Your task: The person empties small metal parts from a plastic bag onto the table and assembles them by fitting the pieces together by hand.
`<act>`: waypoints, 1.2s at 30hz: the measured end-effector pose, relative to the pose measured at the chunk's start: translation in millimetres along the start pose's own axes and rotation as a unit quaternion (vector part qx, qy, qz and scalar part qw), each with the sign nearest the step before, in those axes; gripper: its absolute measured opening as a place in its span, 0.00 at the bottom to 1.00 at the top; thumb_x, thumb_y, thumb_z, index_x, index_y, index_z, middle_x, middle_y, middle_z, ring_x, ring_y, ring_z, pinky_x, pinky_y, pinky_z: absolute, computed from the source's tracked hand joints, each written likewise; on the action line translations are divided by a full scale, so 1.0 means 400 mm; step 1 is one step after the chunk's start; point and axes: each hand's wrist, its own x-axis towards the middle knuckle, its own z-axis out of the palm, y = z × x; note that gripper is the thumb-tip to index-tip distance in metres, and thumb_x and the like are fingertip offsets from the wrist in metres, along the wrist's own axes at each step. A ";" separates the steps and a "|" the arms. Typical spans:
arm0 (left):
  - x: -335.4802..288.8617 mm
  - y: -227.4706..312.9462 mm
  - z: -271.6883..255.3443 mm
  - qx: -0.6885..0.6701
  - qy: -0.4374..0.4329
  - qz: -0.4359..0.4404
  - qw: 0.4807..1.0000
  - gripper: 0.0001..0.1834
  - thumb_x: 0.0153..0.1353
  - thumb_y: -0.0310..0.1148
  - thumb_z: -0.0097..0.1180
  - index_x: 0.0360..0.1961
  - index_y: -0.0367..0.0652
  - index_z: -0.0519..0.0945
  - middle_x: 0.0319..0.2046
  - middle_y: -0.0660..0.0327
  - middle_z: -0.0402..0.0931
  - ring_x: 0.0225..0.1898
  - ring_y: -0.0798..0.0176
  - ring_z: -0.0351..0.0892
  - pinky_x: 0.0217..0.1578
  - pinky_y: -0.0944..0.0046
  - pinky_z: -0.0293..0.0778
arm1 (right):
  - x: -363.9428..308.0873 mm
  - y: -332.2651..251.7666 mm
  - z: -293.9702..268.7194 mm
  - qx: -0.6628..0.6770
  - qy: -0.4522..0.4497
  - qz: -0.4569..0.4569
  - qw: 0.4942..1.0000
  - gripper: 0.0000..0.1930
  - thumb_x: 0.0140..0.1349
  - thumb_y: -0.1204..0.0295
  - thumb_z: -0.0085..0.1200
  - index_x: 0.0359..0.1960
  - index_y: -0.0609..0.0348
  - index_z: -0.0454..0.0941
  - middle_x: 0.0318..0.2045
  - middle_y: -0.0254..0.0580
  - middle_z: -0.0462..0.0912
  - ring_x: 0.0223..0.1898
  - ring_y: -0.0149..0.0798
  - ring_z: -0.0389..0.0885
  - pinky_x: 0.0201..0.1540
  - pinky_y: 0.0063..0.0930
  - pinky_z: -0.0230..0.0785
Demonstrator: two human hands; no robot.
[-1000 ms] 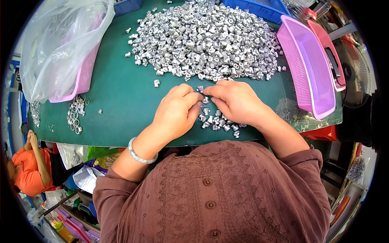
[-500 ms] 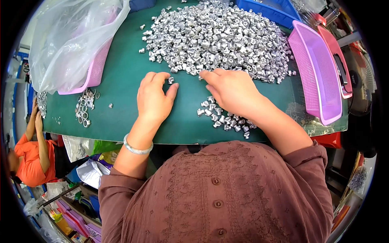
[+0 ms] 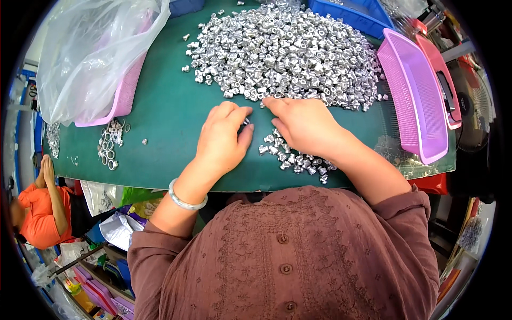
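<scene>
A large heap of small silver ribbed metal fittings (image 3: pixel 288 53) lies on the green table. My left hand (image 3: pixel 221 138) is just in front of its near edge, closed with one small silver fitting (image 3: pixel 245 122) between thumb and fingers. My right hand (image 3: pixel 306 125) reaches the heap's near edge. Its index fingertip touches a fitting there, while the thumb stands apart from the fingers; the other fingers are partly hidden. Beneath the right hand and wrist lies a smaller group of fittings (image 3: pixel 298 161), partly covered by the hand.
On the right stands a purple mesh basket (image 3: pixel 413 96), with a blue tray (image 3: pixel 354 13) behind the heap. A clear plastic bag (image 3: pixel 96 58) covers a pink basket (image 3: pixel 128 88) at left, near several metal rings (image 3: pixel 109 152). Another person in orange (image 3: pixel 45 213) sits far left.
My left hand has moved right and nearer to me, its thumb and fingers closing round the fitting. My right hand has stayed almost in place at the heap's edge.
</scene>
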 end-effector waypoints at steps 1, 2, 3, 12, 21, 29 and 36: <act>-0.002 0.002 0.001 0.000 0.000 0.000 1.000 0.12 0.54 0.23 0.60 0.41 0.37 0.80 0.33 0.56 0.75 0.38 0.50 0.76 0.42 0.57 0.72 | 0.002 -0.003 -0.001 -0.001 -0.020 -0.001 1.000 0.11 0.60 0.71 0.52 0.44 0.58 0.76 0.32 0.45 0.83 0.35 0.50 0.83 0.35 0.44 0.75; -0.005 0.005 0.002 -0.013 -0.012 0.016 1.000 0.12 0.54 0.23 0.59 0.41 0.37 0.80 0.33 0.56 0.75 0.38 0.50 0.76 0.41 0.57 0.72 | -0.001 -0.004 -0.017 0.029 -0.045 0.002 0.999 0.15 0.61 0.72 0.52 0.49 0.58 0.78 0.36 0.47 0.83 0.39 0.51 0.82 0.43 0.41 0.75; -0.006 0.007 0.004 -0.025 -0.025 0.031 0.999 0.12 0.54 0.23 0.59 0.42 0.37 0.80 0.33 0.56 0.75 0.38 0.51 0.76 0.41 0.57 0.72 | -0.004 0.001 -0.022 0.029 -0.045 0.001 0.999 0.15 0.61 0.72 0.52 0.49 0.58 0.78 0.36 0.47 0.83 0.39 0.51 0.82 0.43 0.41 0.75; 0.023 0.038 0.010 0.021 -0.074 0.025 0.997 0.13 0.54 0.27 0.61 0.42 0.40 0.80 0.33 0.56 0.75 0.37 0.50 0.75 0.39 0.53 0.72 | 0.023 0.006 -0.023 0.027 0.004 0.029 0.999 0.13 0.57 0.72 0.52 0.44 0.58 0.76 0.31 0.50 0.84 0.35 0.53 0.83 0.36 0.48 0.74; 0.036 -0.012 -0.008 -0.056 0.021 0.013 0.998 0.11 0.55 0.20 0.57 0.40 0.40 0.82 0.29 0.57 0.74 0.26 0.57 0.75 0.30 0.62 0.72 | 0.006 0.021 -0.022 0.044 -0.059 -0.027 0.997 0.11 0.58 0.71 0.53 0.41 0.54 0.82 0.27 0.50 0.83 0.32 0.54 0.82 0.36 0.45 0.73; 0.077 -0.025 0.005 0.066 0.002 0.071 0.995 0.10 0.53 0.23 0.61 0.38 0.43 0.82 0.32 0.59 0.74 0.35 0.53 0.76 0.36 0.57 0.74 | 0.000 0.000 -0.027 -0.007 -0.080 0.022 0.996 0.18 0.58 0.73 0.48 0.51 0.50 0.77 0.25 0.48 0.82 0.30 0.52 0.83 0.33 0.46 0.73; 0.060 -0.025 -0.002 0.028 -0.002 0.056 0.998 0.10 0.52 0.21 0.61 0.36 0.42 0.81 0.36 0.59 0.77 0.39 0.51 0.77 0.41 0.57 0.74 | -0.020 0.015 -0.034 0.029 -0.066 0.002 0.997 0.15 0.60 0.72 0.51 0.48 0.55 0.80 0.29 0.51 0.83 0.31 0.53 0.82 0.36 0.44 0.74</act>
